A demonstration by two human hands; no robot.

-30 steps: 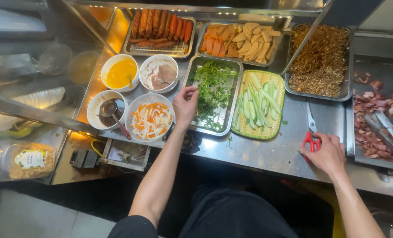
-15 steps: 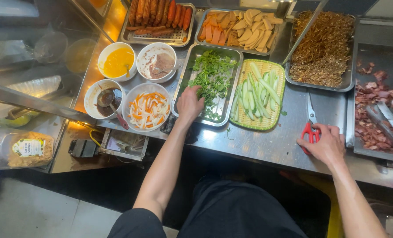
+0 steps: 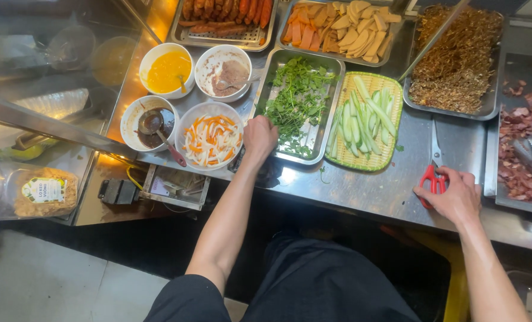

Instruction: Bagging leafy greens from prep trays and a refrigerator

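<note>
Steel counter, both hands busy at the topping trays

Left hand (image 3: 259, 136) sits mid-frame, fingers curled loosely at the near edge of the herb tray (image 3: 331, 95), touching the greens (image 3: 295, 98); can't tell if it's pinching any. Right hand (image 3: 454, 194), lower right, is closed around the handles of the red-handled scissors (image 3: 434, 167) lying flat on the counter (image 3: 367, 191).

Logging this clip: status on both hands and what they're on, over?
Left hand at the herb tray, grip unclear. Right hand on the red-handled scissors, flat on the steel counter. Pickle bowl beside left hand.
</note>
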